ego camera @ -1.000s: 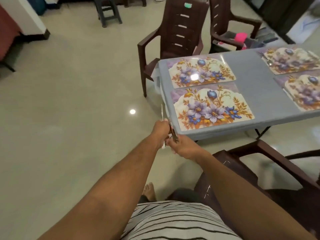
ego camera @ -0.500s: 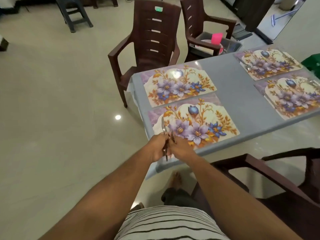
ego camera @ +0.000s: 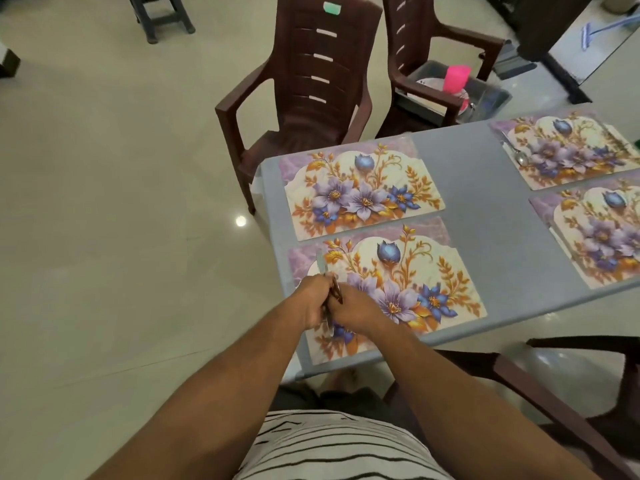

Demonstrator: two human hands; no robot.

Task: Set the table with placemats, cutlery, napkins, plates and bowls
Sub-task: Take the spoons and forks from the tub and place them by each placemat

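Observation:
Several floral placemats lie on the grey table (ego camera: pixel 485 216). Both my hands meet over the left end of the nearest placemat (ego camera: pixel 408 282). My left hand (ego camera: pixel 313 301) grips a bundle of metal cutlery (ego camera: pixel 322 266), a blade tip sticking out above the fist. My right hand (ego camera: pixel 353 310) pinches one piece of that cutlery beside the left hand. The second placemat (ego camera: pixel 360 188) behind it is bare. A spoon (ego camera: pixel 519 155) lies on the far right placemat (ego camera: pixel 568 150). Another placemat (ego camera: pixel 595 230) sits at the right edge.
A brown plastic chair (ego camera: pixel 304 98) stands at the table's far end, a second chair (ego camera: pixel 426 53) behind it holds a grey tub (ego camera: pixel 485 95) with a pink cup (ego camera: pixel 456 77). Another brown chair (ego camera: pixel 540 386) is at my right, close to the table's near edge.
I have stepped closer to the table. Both hands carried the cutlery from beyond the table's corner to above the nearest placemat's left end.

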